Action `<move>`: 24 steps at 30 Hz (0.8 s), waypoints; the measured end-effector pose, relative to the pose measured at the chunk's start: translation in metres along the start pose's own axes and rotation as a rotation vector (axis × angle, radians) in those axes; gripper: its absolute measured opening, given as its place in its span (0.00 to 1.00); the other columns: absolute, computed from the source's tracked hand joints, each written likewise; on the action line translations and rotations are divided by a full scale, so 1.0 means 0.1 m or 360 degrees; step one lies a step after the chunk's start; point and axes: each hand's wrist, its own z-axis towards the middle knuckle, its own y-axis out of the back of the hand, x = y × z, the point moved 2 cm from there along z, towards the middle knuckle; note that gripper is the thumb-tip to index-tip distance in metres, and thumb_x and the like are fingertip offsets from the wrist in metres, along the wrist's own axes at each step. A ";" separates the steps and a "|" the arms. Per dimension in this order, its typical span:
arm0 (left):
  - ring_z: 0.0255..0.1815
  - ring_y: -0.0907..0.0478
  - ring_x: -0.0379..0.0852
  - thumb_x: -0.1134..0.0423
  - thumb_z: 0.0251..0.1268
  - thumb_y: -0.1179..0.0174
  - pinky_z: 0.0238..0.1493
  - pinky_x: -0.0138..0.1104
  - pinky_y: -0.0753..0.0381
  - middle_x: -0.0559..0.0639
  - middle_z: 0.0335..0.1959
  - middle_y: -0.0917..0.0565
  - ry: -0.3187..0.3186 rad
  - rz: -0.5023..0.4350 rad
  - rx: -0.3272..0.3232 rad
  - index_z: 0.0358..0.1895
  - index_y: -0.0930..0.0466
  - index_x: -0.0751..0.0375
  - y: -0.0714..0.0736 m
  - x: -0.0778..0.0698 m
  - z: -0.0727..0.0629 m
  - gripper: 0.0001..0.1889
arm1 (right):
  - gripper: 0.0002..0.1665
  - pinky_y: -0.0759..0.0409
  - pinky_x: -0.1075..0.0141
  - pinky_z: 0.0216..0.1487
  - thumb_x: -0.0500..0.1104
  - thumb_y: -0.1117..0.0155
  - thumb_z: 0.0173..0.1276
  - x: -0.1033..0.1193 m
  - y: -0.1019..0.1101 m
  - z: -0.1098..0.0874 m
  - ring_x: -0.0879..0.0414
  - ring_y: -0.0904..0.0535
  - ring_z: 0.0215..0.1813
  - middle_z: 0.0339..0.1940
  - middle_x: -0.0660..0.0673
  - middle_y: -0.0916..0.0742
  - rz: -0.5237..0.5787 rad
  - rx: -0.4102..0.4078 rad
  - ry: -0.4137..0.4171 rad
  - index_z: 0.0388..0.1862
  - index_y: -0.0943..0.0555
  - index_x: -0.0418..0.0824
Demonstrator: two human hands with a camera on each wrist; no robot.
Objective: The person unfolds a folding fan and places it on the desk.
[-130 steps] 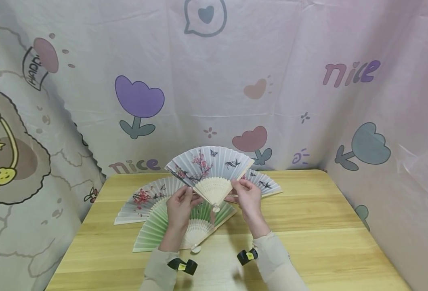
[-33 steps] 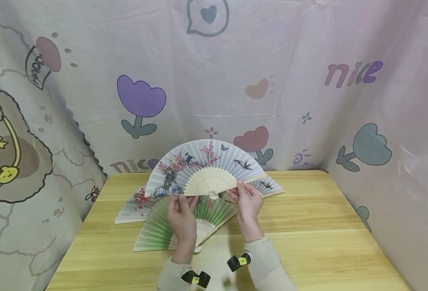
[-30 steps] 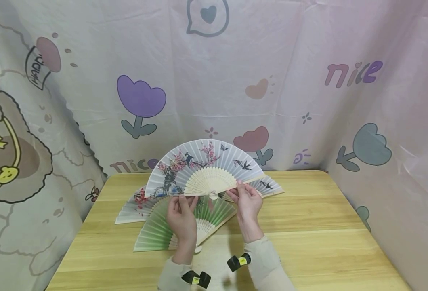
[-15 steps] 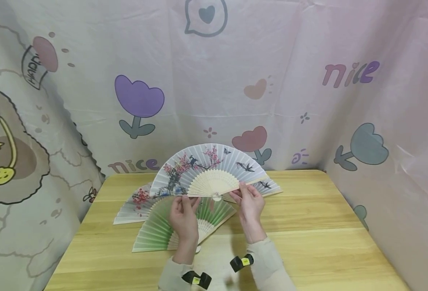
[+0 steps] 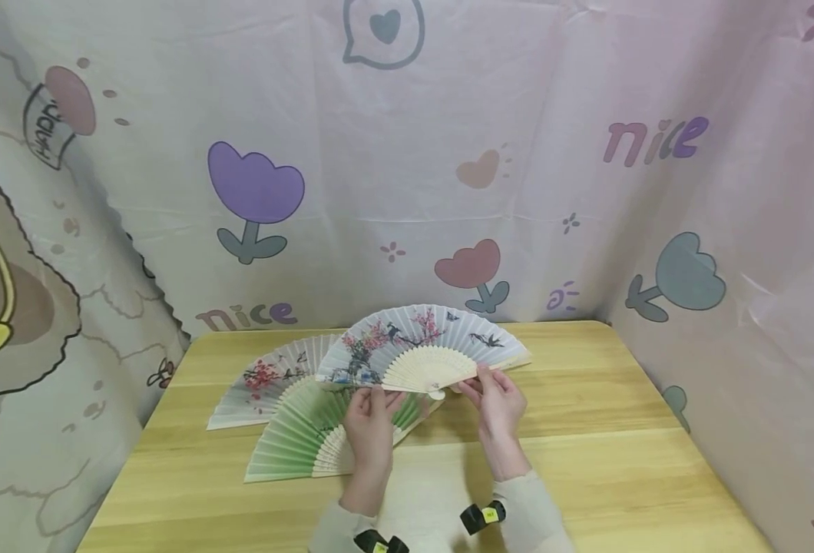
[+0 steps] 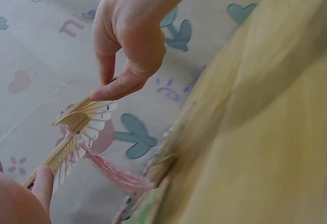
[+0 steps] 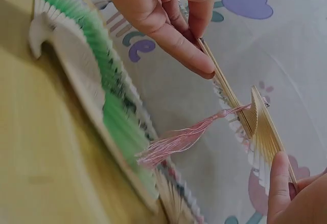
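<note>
An open white folding fan, painted with pink blossom and birds, is held above the table's far part. My left hand pinches its left guard stick between thumb and fingers. The right guard stick is pinched by my right hand. From the pivot hangs a pink tassel, clear in both wrist views. Below and to the left, a spread green folding fan lies on the table, partly covered by my left hand. Behind it lies another white folding fan with red blossom, overlapped by the green one.
The wooden table is bounded by a patterned cloth at the back and both sides. Black wrist straps with small cameras sit on the sleeves. What lies behind the held fan is mostly hidden.
Earlier the held fan was only partly spread; the hands drew it wider. Since half a second ago, both hands have lowered it and moved it right, covering the white fan behind at right.
</note>
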 end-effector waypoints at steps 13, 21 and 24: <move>0.45 0.09 0.65 0.72 0.82 0.50 0.51 0.36 0.06 0.75 0.43 0.15 0.0296 0.0090 0.0216 0.49 0.26 0.83 -0.05 0.25 -0.35 0.11 | 0.12 0.05 0.65 0.40 0.35 0.34 0.77 0.03 0.68 -0.10 0.59 0.12 0.28 0.25 0.49 0.11 -0.0176 -0.0123 -0.0014 0.30 0.22 0.38; 0.46 0.08 0.61 0.66 0.83 0.47 0.51 0.37 0.06 0.72 0.45 0.12 0.0442 0.0217 0.0341 0.53 0.24 0.80 -0.10 0.40 -0.49 0.14 | 0.10 0.05 0.66 0.40 0.34 0.35 0.77 0.07 0.95 -0.12 0.59 0.11 0.27 0.26 0.49 0.12 -0.0200 -0.0237 -0.0018 0.32 0.21 0.37; 0.45 0.08 0.61 0.66 0.82 0.47 0.50 0.40 0.05 0.71 0.44 0.11 0.0484 0.0252 0.0362 0.53 0.23 0.78 -0.12 0.45 -0.52 0.14 | 0.09 0.05 0.66 0.41 0.35 0.35 0.77 0.08 1.03 -0.12 0.60 0.11 0.28 0.28 0.50 0.12 -0.0210 -0.0260 -0.0025 0.34 0.22 0.36</move>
